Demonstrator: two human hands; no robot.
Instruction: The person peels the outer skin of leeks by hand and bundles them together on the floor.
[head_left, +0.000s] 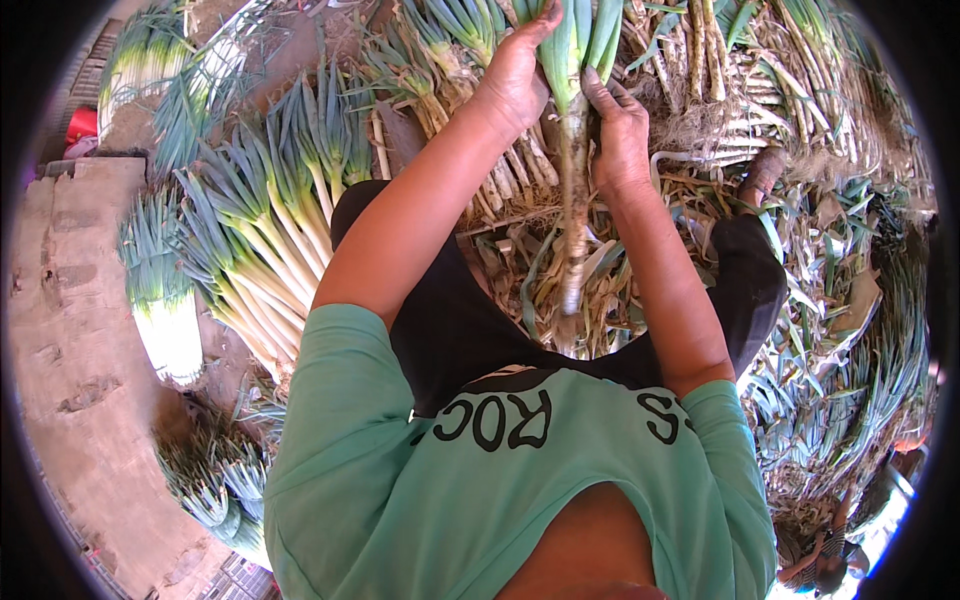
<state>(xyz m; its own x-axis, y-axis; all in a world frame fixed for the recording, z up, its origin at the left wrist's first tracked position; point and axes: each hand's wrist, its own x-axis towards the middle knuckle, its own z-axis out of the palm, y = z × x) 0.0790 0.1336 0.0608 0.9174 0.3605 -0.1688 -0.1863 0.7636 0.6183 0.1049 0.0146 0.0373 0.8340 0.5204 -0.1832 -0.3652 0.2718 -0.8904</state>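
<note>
A long leek-like green onion hangs upright before me, its green leaves at the top and its soil-stained stalk and roots pointing down over my lap. My left hand is at its leaves on the left, fingers curled around them. On the other side my right hand touches the top of the stalk with thumb and fingertips, where the leaves begin; whether it grips is not plain. Unpeeled onions with dirty roots lie just beyond my hands. Peeled, pale onions are fanned out at the left.
Tied bundles of green onions lie farther left by a worn board. Stripped leaves cover the ground at right and between my legs. More soiled onions are piled at upper right. Another person is at the lower right.
</note>
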